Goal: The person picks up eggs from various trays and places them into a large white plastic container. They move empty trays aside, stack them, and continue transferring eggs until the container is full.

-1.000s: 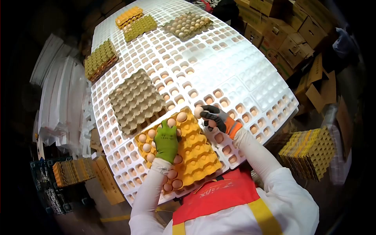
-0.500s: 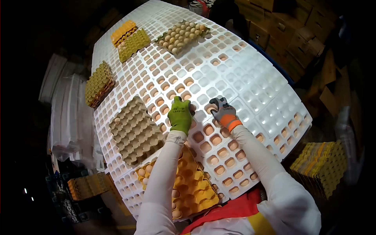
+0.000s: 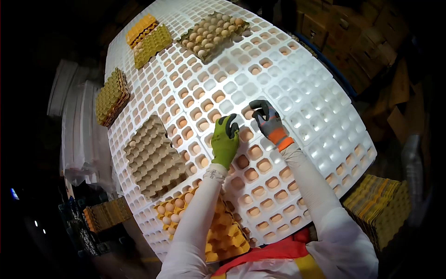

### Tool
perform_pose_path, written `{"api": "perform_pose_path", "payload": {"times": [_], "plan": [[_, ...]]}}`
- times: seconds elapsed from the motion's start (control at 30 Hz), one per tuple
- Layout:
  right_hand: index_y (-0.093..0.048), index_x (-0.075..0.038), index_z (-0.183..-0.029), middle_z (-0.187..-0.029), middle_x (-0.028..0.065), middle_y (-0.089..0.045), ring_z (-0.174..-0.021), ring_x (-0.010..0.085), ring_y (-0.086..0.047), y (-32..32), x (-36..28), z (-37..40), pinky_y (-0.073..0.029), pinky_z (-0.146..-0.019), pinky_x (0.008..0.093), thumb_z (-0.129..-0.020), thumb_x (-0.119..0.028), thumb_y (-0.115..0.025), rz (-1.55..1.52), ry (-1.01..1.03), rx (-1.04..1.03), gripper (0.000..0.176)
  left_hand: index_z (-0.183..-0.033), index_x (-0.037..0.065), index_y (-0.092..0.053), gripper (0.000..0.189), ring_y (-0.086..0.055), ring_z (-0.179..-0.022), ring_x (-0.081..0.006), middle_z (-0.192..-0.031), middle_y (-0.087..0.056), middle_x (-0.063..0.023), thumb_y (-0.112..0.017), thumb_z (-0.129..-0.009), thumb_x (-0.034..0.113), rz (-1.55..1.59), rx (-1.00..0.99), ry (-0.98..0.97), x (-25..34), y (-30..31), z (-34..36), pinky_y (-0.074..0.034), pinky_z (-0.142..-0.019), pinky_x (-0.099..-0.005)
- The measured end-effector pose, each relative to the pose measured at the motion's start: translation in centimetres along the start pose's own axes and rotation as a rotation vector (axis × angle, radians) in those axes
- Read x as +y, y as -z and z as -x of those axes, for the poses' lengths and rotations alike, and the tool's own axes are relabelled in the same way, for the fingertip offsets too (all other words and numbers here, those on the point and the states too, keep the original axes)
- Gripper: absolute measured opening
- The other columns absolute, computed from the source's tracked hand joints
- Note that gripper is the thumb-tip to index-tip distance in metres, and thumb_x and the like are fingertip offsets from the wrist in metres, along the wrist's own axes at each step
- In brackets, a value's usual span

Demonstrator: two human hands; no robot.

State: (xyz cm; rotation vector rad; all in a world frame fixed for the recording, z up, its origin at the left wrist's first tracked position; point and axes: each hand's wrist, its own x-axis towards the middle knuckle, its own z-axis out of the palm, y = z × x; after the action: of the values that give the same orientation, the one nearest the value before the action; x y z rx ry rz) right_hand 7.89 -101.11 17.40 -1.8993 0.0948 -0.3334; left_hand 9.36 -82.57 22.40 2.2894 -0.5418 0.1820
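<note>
My left hand (image 3: 225, 143), in a green glove with dark fingertips, hovers over white foam trays (image 3: 297, 104) with egg-filled cells. Its fingers are bent with a gap to the thumb, and no egg shows between them. In a grey glove with an orange cuff, my right hand (image 3: 269, 122) curls its finger and thumb around an egg (image 3: 248, 113) at a cell. Just below the hands lie eggs in the foam cells, such as one egg (image 3: 255, 151). Partly under my left forearm is an orange egg tray (image 3: 227, 237), with eggs on its left part.
A grey-brown pulp tray stack (image 3: 153, 158) rests at left. Beyond it are a yellow-green tray stack (image 3: 111, 97), orange trays (image 3: 141, 29) and a tray full of eggs (image 3: 213, 35). Cardboard boxes (image 3: 344, 42) stand at upper right, stacked trays (image 3: 378, 200) at lower right.
The view has shifted slightly. My left hand has moved right and down, away from its earlier cell. My right hand has moved up to a cell with an egg.
</note>
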Motion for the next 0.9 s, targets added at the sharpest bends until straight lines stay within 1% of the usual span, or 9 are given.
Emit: {"api": "perform_pose_path", "payload": {"times": [0.17, 0.23, 0.37, 0.43, 0.53, 0.57, 0.7, 0.8, 0.9], "plan": [[-0.061, -0.005, -0.118, -0.114, 0.0171, -0.061, -0.111, 0.0389, -0.054, -2.7, 1.1, 1.6, -0.043, -0.099, 0.0452, -0.09, -0.019, -0.062, 0.544, 0.332, 0.17, 0.032, -0.127, 0.019, -0.065, 0.049, -0.058, -0.109, -0.0363, -0.127, -0.06, -0.0107, -0.062, -0.078, 0.011, -0.307, 0.034, -0.075, -2.0, -4.6, -1.7, -0.047, -0.089, -0.0478], [-0.061, -0.003, -0.118, -0.113, 0.0164, -0.062, -0.107, 0.0364, -0.059, -1.5, -1.1, 2.3, -0.047, -0.095, 0.0397, -0.088, -0.005, -0.062, -0.108, 0.086, 0.062, 0.03, -0.125, 0.015, -0.064, 0.051, -0.054, -0.114, -0.0399, -0.129, -0.058, -0.0145, -0.06, -0.077, 0.001, -0.107, 0.106, -0.122, -2.0, -3.4, -0.7, -0.045, -0.095, -0.0485], [-0.061, -0.002, -0.125, -0.117, 0.0106, -0.064, -0.107, 0.0226, -0.063, -0.2, -3.9, 8.4, -0.049, -0.094, 0.0344, -0.093, 0.0, -0.06, -0.028, 0.09, 0.018, 0.032, -0.134, 0.008, -0.06, 0.051, -0.062, -0.111, -0.0277, -0.128, -0.061, -0.0159, -0.056, -0.084, -0.005, 0.45, -0.079, 0.145, 0.8, 9.9, 6.2, -0.05, -0.094, -0.0355], [-0.066, -0.001, -0.119, -0.114, 0.0087, -0.066, -0.107, 0.019, -0.063, 0.2, -5.8, 12.5, -0.049, -0.094, 0.0315, -0.095, -0.002, -0.06, -0.039, -0.014, -0.039, 0.025, -0.133, 0.003, -0.06, 0.044, -0.063, -0.112, -0.0187, -0.13, -0.063, -0.0111, -0.056, -0.09, -0.003, 0.503, 0.2, 0.164, -3.8, 15.0, 11.8, -0.05, -0.093, -0.0297], [-0.067, 0.0, -0.116, -0.112, 0.0088, -0.068, -0.099, 0.0153, -0.064, -0.6, -10.4, 19.6, -0.05, -0.088, 0.029, -0.095, -0.002, -0.061, -0.102, -0.171, -0.133, 0.022, -0.128, 0.0, -0.062, 0.034, -0.064, -0.109, -0.0166, -0.124, -0.066, -0.0078, -0.059, -0.095, 0.001, 0.554, 0.371, 0.543, -4.2, 28.0, 20.9, -0.05, -0.093, -0.0295], [-0.067, 0.001, -0.116, -0.111, 0.0087, -0.068, -0.095, 0.0143, -0.064, -1.4, -12.5, 21.8, -0.051, -0.086, 0.0281, -0.096, -0.002, -0.061, -0.097, -0.195, -0.164, 0.021, -0.126, 0.0, -0.063, 0.031, -0.064, -0.106, -0.016, -0.121, -0.067, -0.0069, -0.06, -0.095, 0.001, 0.473, 0.428, 0.467, -5.4, 31.0, 24.2, -0.05, -0.093, -0.0292], [-0.069, -0.004, -0.111, -0.1, 0.0098, -0.065, -0.083, 0.0193, -0.066, -7.3, -21.4, 29.0, -0.052, -0.077, 0.0288, -0.085, -0.001, -0.069, -0.075, -0.007, -0.463, 0.025, -0.118, 0.003, -0.067, 0.027, -0.063, -0.101, -0.0125, -0.111, -0.067, -0.0052, -0.065, -0.091, -0.002, 0.231, 0.079, 0.673, -2.4, 36.0, 35.4, -0.052, -0.081, -0.0271], [-0.07, -0.015, -0.106, -0.096, 0.0102, -0.061, -0.09, 0.0287, -0.059, -12.4, -26.5, 32.6, -0.048, -0.078, 0.0412, -0.08, -0.033, -0.077, 0.304, 0.393, -0.792, 0.033, -0.111, 0.007, -0.069, 0.029, -0.065, -0.093, -0.0227, -0.106, -0.067, -0.0076, -0.075, -0.082, 0.008, -0.024, -0.197, 0.362, 0.8, 35.2, 40.2, -0.052, -0.079, -0.034], [-0.067, -0.014, -0.107, -0.105, 0.0095, -0.059, -0.094, 0.0299, -0.057, -16.5, -26.8, 36.7, -0.046, -0.078, 0.0411, -0.078, -0.033, -0.076, 0.611, 0.557, -0.911, 0.036, -0.116, 0.009, -0.065, 0.042, -0.063, -0.096, -0.0318, -0.115, -0.064, -0.0107, -0.077, -0.077, 0.017, -0.313, -0.349, 0.142, 1.9, 33.3, 43.1, -0.052, -0.081, -0.042]]}}
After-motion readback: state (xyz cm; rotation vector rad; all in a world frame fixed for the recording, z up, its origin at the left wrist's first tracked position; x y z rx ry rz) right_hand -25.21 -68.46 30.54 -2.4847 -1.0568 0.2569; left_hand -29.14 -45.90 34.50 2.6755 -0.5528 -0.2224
